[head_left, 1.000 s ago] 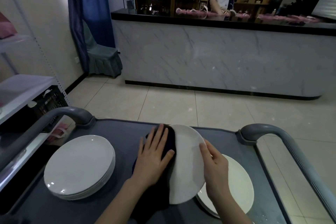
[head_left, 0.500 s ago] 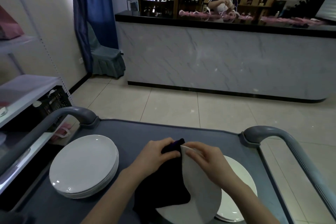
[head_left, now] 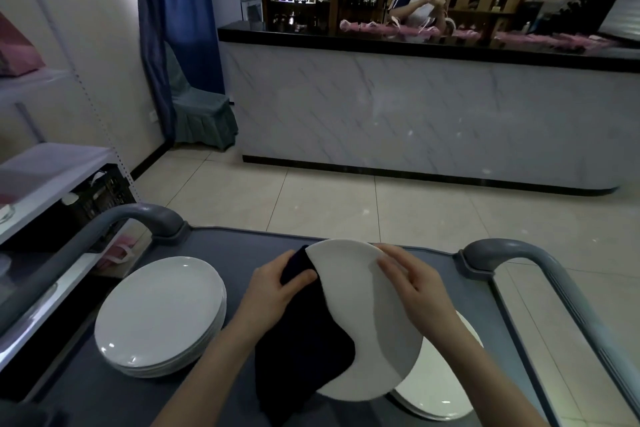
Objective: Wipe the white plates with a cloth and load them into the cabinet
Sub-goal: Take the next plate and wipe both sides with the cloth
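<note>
**Plate wiping under way, cabinet loading not yet begun**

On a grey plastic cart [head_left: 214,246], a stack of round white plates [head_left: 159,315] sits at left. In the middle, the left hand [head_left: 277,291] grips a dark navy cloth [head_left: 304,350] against a tilted round white plate [head_left: 367,315], held at its far rim by the right hand [head_left: 412,284]. Another white plate [head_left: 446,395] lies beneath, at right. No cabinet is identifiable, so loading seems still to come

Pale tiled floor [head_left: 346,204]; marble-fronted counter [head_left: 398,121] with black top; blue curtain [head_left: 176,17], covered chair [head_left: 204,118], white shelving [head_left: 45,177] at left.
</note>
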A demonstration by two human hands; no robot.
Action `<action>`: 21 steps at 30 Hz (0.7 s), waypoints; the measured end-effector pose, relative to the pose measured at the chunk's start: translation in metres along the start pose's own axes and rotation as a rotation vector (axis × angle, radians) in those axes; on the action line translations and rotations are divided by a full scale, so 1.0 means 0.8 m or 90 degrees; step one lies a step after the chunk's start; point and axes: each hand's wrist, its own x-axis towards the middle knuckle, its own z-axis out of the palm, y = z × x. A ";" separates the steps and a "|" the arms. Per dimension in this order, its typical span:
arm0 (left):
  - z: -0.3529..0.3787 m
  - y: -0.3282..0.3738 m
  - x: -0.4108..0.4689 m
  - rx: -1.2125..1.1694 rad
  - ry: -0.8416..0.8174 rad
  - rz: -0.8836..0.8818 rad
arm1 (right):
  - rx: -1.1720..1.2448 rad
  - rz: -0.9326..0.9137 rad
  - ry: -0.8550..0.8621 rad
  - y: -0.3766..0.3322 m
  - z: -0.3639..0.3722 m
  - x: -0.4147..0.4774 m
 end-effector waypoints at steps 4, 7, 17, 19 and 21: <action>0.003 0.011 0.010 0.080 -0.157 0.030 | -0.148 -0.072 -0.096 -0.005 0.020 -0.002; 0.009 0.008 0.004 0.029 -0.104 0.001 | -0.106 -0.069 -0.062 -0.004 0.020 -0.003; 0.025 -0.009 -0.027 -0.161 0.176 -0.163 | 0.057 0.097 0.116 0.012 0.013 -0.020; 0.014 -0.006 -0.018 -0.092 0.122 -0.082 | 0.005 0.089 0.016 0.010 0.000 -0.008; 0.012 0.005 -0.009 -0.023 0.004 -0.017 | -0.115 0.056 -0.109 0.005 0.000 0.003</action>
